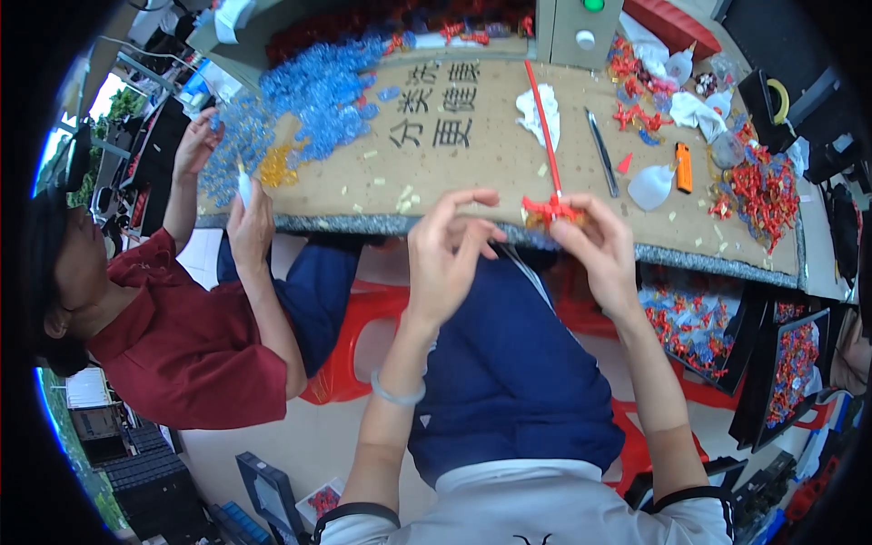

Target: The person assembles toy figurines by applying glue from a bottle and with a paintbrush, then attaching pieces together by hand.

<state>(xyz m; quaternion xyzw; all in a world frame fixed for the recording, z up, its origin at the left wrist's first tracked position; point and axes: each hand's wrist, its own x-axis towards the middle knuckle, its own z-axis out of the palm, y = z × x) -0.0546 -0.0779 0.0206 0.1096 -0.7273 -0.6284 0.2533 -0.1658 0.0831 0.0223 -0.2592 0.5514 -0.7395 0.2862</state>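
Note:
Over the near edge of the table, my right hand (599, 250) pinches a small red plastic figure (550, 211) between thumb and fingers. A long thin red stick (545, 123) runs from the figure toward the far side, past a crumpled white tissue (540, 116). I cannot tell whether the stick is joined to the figure or just touches it. My left hand (445, 250) hovers a short way to the left, its fingers curved and apart, holding nothing. Beyond my right hand lie metal tweezers (601, 153), a white squeeze bottle (651, 187) and an orange lighter (683, 168).
A co-worker (195, 345) at left holds a small bottle near piles of blue pieces (318, 95) and yellow pieces (282, 165). Red pieces (765, 195) heap at the table's right end. Black trays (790, 372) of coloured pieces stand below on the right. Red stools (354, 350) are underneath.

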